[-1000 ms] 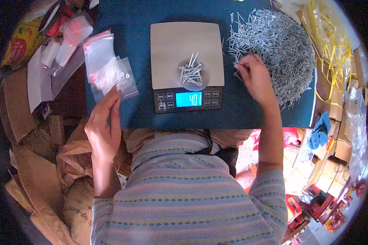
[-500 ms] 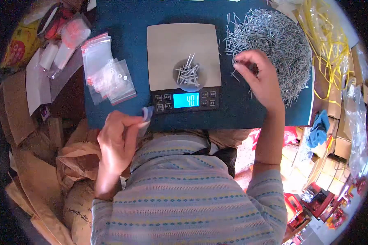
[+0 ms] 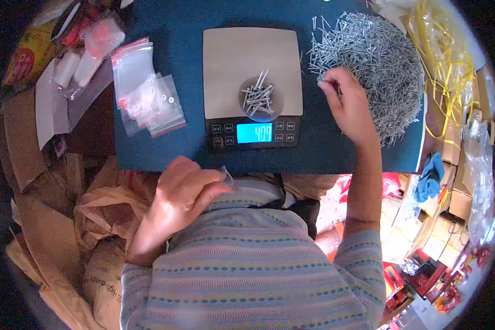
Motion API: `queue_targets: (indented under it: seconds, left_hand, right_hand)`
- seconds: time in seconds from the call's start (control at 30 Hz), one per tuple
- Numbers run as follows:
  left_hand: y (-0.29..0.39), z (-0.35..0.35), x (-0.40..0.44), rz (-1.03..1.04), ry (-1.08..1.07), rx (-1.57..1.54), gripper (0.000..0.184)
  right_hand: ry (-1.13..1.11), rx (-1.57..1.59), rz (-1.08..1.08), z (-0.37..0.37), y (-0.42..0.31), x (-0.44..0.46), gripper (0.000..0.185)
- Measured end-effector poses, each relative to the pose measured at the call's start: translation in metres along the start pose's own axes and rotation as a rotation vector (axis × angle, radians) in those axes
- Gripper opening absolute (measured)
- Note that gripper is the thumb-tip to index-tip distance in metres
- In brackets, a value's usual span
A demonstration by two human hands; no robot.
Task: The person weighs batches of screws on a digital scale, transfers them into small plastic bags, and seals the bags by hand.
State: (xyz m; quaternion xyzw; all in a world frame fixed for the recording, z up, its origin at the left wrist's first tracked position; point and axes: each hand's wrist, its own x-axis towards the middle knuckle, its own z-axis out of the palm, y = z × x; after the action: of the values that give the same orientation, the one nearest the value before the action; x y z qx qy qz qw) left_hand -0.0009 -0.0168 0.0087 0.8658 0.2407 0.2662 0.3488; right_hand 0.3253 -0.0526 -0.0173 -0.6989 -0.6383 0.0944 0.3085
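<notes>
My left hand [image 3: 187, 190] is closed on a small clear plastic bag [image 3: 226, 176] just off the table's front edge. At the left edge of the screw pile [image 3: 388, 71], my right hand [image 3: 349, 102] is pinched; what its fingertips hold is too small to make out. On the scale [image 3: 251, 52] a round clear dish [image 3: 278, 102] holds several screws [image 3: 257, 100], and the lit display [image 3: 254, 133] appears to read 409. Clear zip bags [image 3: 135, 71] with red edges lie overlapping at the left of the scale.
Plastic packets [image 3: 102, 38] and a white card [image 3: 49, 110] are at the upper left, above brown paper and cardboard [image 3: 38, 231]. Yellow straps [image 3: 445, 71] and clear plastic hang at the right. A blue cloth [image 3: 430, 179] lies beyond the table's right edge.
My left hand has taken a bag from the stack and moved right, past the table's front edge. My right hand stays by the pile. The display has gone from 401 to about 409.
</notes>
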Motion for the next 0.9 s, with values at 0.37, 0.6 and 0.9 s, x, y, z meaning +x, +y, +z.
queue_targets:
  seconds: [0.37, 0.6, 0.9]
  left_hand:
    - [0.014, 0.013, 0.012, 0.162, -0.118, -0.194, 0.040]
    - [0.009, 0.036, 0.005, 0.155, -0.016, -0.516, 0.030]
    - [0.005, 0.009, 0.016, 0.105, 0.167, -0.120, 0.036]
  right_hand:
    - [-0.550, 1.133, 0.258, -0.001, -0.078, -0.017, 0.017]
    - [-0.729, 0.935, -0.073, 0.011, -0.096, -0.042, 0.013]
    - [-0.150, 0.414, -0.151, 0.017, -0.089, -0.005, 0.004]
